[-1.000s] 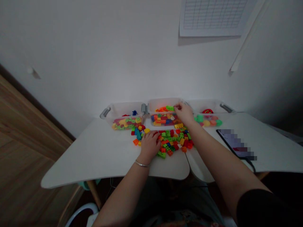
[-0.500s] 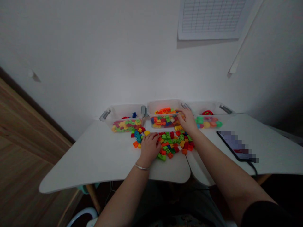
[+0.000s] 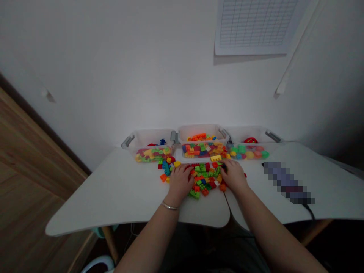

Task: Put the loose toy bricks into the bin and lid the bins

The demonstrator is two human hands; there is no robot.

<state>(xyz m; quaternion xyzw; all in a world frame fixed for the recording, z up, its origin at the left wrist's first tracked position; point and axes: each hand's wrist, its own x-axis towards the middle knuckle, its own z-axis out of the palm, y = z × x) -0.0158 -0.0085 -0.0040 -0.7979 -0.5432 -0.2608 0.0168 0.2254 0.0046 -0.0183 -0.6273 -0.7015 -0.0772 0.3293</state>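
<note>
A heap of small colourful toy building bricks (image 3: 203,176) lies on the white table in front of me. My left hand (image 3: 181,182) rests palm down on the left side of the heap, fingers loosely spread over the bricks. At the right side, my right hand (image 3: 233,176) reaches down onto bricks, with thumb and fingers apart. Some bricks are hidden under both hands. Just behind the heap stands a clear bin (image 3: 202,131) holding similar bricks. A yellow brick (image 3: 215,158) lies in front of that bin.
A clear bin with mixed toy pieces (image 3: 152,134) stands left of the middle one, another with round pieces (image 3: 257,132) to its right. A phone (image 3: 287,182) with a cable lies on the right. A gap splits the table's front (image 3: 227,206). A gridded paper (image 3: 254,28) hangs on the wall.
My right hand has come back from the rim of the middle bin to the right side of the brick heap. My left hand stays on the heap. The view has tilted slightly.
</note>
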